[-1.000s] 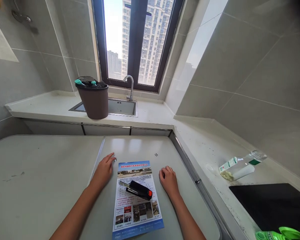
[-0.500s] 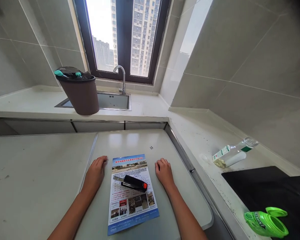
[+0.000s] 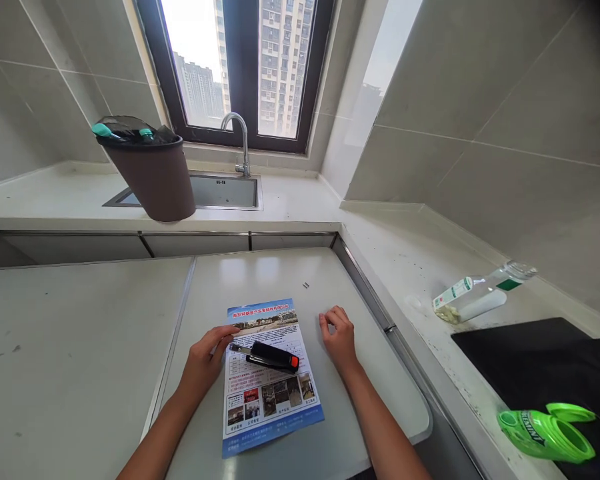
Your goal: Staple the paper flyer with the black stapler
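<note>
On a white folding table (image 3: 80, 333) lies a printed leaflet (image 3: 267, 403) with blue edges. Across its middle rests a black stapler (image 3: 273, 357) with a red end, its metal magazine sticking out to the left. My left hand (image 3: 205, 357) reaches over the leaflet's left edge, fingers stretched and apart beside the magazine tip; it holds nothing. To the right of the leaflet, my right hand (image 3: 341, 340) rests on the table with loosely curved fingers, a gap between thumb and forefinger, and nothing in it. Two small staple strips (image 3: 306, 285) lie beyond the leaflet.
On the right counter (image 3: 390, 240) are a tilted-looking clear bottle (image 3: 480, 293), a black panel (image 3: 520, 353) and a green gum container (image 3: 545, 433) with its lid up. A brown bin (image 3: 153, 180) stands by the sink (image 3: 225, 193) and tap (image 3: 245, 143) at the back.
My left hand has moved right from the bare table onto the leaflet's edge near the stapler. My right hand has lifted its fingers a little apart. The camera view has tilted slightly down.
</note>
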